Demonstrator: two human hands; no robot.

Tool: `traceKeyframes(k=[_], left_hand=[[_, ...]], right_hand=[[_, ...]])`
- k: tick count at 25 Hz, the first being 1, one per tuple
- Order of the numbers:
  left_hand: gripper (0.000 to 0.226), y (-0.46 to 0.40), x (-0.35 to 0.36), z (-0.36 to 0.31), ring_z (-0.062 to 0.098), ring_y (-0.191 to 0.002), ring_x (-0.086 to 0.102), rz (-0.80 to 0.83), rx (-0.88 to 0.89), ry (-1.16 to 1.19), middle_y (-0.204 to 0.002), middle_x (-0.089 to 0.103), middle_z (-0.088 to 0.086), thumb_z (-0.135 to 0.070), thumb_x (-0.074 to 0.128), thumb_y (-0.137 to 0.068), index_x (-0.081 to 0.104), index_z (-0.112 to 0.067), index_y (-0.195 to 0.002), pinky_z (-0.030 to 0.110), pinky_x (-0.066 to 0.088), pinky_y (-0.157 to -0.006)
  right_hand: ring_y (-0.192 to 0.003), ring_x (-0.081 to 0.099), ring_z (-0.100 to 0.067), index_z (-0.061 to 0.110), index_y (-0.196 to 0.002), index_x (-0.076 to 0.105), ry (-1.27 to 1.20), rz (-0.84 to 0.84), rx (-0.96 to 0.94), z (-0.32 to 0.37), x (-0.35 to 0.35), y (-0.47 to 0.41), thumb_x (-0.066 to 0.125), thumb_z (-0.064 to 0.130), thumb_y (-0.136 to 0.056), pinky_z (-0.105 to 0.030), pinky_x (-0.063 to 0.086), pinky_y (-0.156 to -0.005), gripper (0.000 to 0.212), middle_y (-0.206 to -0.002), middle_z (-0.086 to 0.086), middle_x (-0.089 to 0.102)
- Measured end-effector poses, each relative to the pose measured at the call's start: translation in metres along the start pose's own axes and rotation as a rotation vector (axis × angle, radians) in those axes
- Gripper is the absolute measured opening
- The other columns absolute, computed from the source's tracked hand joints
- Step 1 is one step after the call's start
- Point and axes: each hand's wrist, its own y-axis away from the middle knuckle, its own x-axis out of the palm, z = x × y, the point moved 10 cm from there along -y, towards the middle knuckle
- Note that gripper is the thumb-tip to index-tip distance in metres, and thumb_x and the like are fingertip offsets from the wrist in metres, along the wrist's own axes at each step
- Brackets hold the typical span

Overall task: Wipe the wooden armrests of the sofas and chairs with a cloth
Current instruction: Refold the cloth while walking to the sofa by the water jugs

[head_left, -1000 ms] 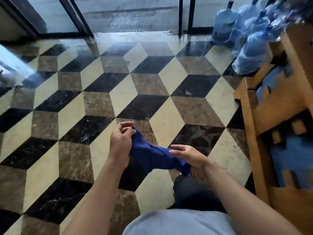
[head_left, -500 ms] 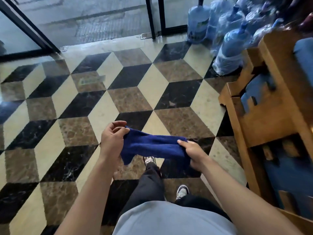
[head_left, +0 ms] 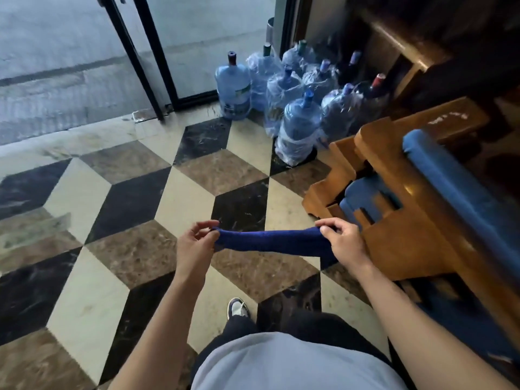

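A tiled floor (head_left: 118, 209) of black, brown and cream diamonds is seen below. At the right a wooden chair (head_left: 416, 220) with blue cushions is placed, its armrest (head_left: 394, 153) near the right hand. Large water bottles (head_left: 298, 128) are grouped by the glass door. A dark blue cloth (head_left: 270, 240) is held stretched in the air, pinched at one end by the left hand (head_left: 194, 246) and gripped at the other by the right hand (head_left: 343, 243).
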Motion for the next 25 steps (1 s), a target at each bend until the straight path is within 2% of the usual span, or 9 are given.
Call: traceKeyframes(k=[3,6,9,12,14,17,20,22,25], left_hand=[[0.049,-0.065,0.040,-0.041,0.019,-0.087,0.068,0.236,0.202,-0.397,-0.102,0.066,0.012,0.012,0.067,-0.075,0.075,-0.018,-0.113,0.030,0.058,-0.073],[0.044,-0.107,0.085,-0.073,0.034,-0.091,0.059,0.336,0.569,-0.932,-0.096,0.056,0.010,0.008,0.076,-0.069,0.078,-0.011,-0.109,0.034,0.047,-0.079],[0.025,-0.159,0.129,-0.107,0.035,-0.091,0.057,0.427,0.725,-1.040,-0.093,0.057,0.012,0.000,0.082,-0.073,0.081,-0.011,-0.095,0.036,0.047,-0.078],[0.016,-0.228,0.169,-0.126,0.026,-0.097,0.060,0.585,0.300,-0.694,-0.111,0.064,0.014,-0.001,0.080,-0.069,0.074,-0.001,-0.085,0.030,0.049,-0.081],[0.014,-0.254,0.199,-0.141,0.020,-0.079,0.064,0.684,-0.062,-0.225,-0.095,0.073,0.012,0.000,0.064,-0.064,0.070,0.002,-0.077,0.026,0.048,-0.065],[0.016,-0.296,0.249,-0.175,0.027,-0.070,0.062,0.647,-0.241,0.026,-0.080,0.065,0.015,-0.004,0.061,-0.066,0.071,-0.010,-0.078,0.029,0.048,-0.059],[0.012,-0.355,0.291,-0.194,0.032,-0.072,0.065,0.394,-0.215,-0.130,-0.084,0.066,0.020,-0.001,0.065,-0.079,0.072,-0.009,-0.085,0.035,0.052,-0.063],[0.013,-0.378,0.320,-0.194,0.035,-0.081,0.068,0.237,-0.136,-0.320,-0.088,0.071,0.019,-0.001,0.060,-0.089,0.069,-0.011,-0.088,0.042,0.058,-0.071],[0.019,-0.380,0.402,-0.171,0.033,-0.083,0.072,0.353,-0.147,-0.393,-0.096,0.073,0.022,-0.009,0.053,-0.097,0.069,-0.010,-0.107,0.043,0.061,-0.070]], right_hand=[[-0.104,0.064,-0.012,0.021,-0.106,0.074,0.007,0.018,-0.038,0.027,-0.009,-0.035,0.075,0.008,-0.081,-0.005,0.045,-0.085,0.028,-0.105,0.006,0.069],[-0.096,0.061,-0.013,0.021,-0.117,0.073,0.279,0.075,-0.103,0.034,-0.010,-0.071,0.077,0.007,-0.068,-0.012,0.045,-0.085,0.051,-0.103,0.000,0.063],[-0.086,0.064,-0.019,0.020,-0.097,0.079,0.450,-0.056,-0.172,0.043,-0.028,-0.122,0.080,0.004,-0.075,-0.027,0.049,-0.077,0.027,-0.092,-0.003,0.066],[-0.089,0.063,-0.015,0.016,-0.085,0.075,0.088,-0.054,-0.017,0.027,-0.048,-0.185,0.080,0.008,-0.082,-0.026,0.050,-0.076,0.009,-0.101,-0.002,0.060],[-0.096,0.064,-0.022,-0.003,-0.095,0.068,-0.526,0.052,0.109,0.025,-0.039,-0.223,0.072,0.015,-0.086,-0.028,0.052,-0.076,0.020,-0.107,-0.014,0.063],[-0.098,0.066,-0.032,0.000,-0.108,0.063,-1.055,0.018,0.284,0.036,-0.031,-0.290,0.065,0.027,-0.094,-0.036,0.060,-0.075,0.031,-0.104,-0.021,0.068],[-0.110,0.067,-0.029,0.016,-0.113,0.067,-0.934,-0.255,0.463,0.028,-0.043,-0.349,0.065,0.035,-0.098,-0.046,0.056,-0.097,0.025,-0.118,-0.010,0.072],[-0.106,0.063,-0.029,0.018,-0.107,0.066,-0.691,-0.423,0.546,0.027,-0.058,-0.371,0.064,0.037,-0.099,-0.042,0.052,-0.096,0.020,-0.113,-0.008,0.070],[-0.092,0.062,-0.027,0.011,-0.098,0.071,-0.585,-0.497,0.521,0.043,-0.047,-0.403,0.063,0.032,-0.100,-0.036,0.050,-0.084,0.023,-0.097,-0.011,0.072]])
